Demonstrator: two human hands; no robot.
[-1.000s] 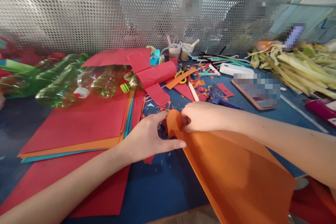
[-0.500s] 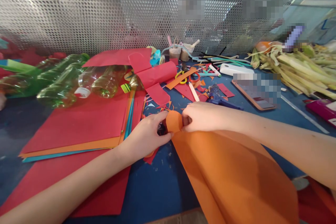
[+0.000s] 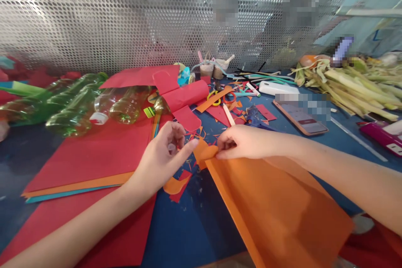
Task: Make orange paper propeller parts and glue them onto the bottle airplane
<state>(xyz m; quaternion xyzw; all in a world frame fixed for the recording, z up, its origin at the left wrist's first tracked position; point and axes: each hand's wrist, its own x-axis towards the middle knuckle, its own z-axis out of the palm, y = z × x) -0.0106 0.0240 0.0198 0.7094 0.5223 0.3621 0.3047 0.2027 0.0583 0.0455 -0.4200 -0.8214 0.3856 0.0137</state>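
Note:
My right hand (image 3: pixel 235 142) is closed, its fingertips pinching the narrow end of a large orange paper sheet (image 3: pixel 270 205). A small rounded orange flap (image 3: pixel 207 153) sticks out to the left of those fingertips. My left hand (image 3: pixel 168 150) is just left of the flap, apart from the large sheet. Its fingers curl around a small pale round-ended object (image 3: pixel 171 147), mostly hidden in the palm, while the thumb points toward the flap. Below the left hand lie a curved orange paper scrap (image 3: pixel 174 185) and a red scrap.
Left are stacked red sheets (image 3: pixel 94 155) and green plastic bottles (image 3: pixel 70 109). A rolled red paper shape (image 3: pixel 186 95), yellow-handled scissors (image 3: pixel 215 98), a blue glue gun (image 3: pixel 256 118) and scraps lie ahead. Right are a phone (image 3: pixel 300 117) and dried husks (image 3: pixel 354 86). A perforated metal panel (image 3: pixel 109 21) stands behind.
My left hand has drawn back left from the orange flap, its fingers now curled with the pale object showing. The flap has tilted flatter. My right hand keeps its pinch on the sheet.

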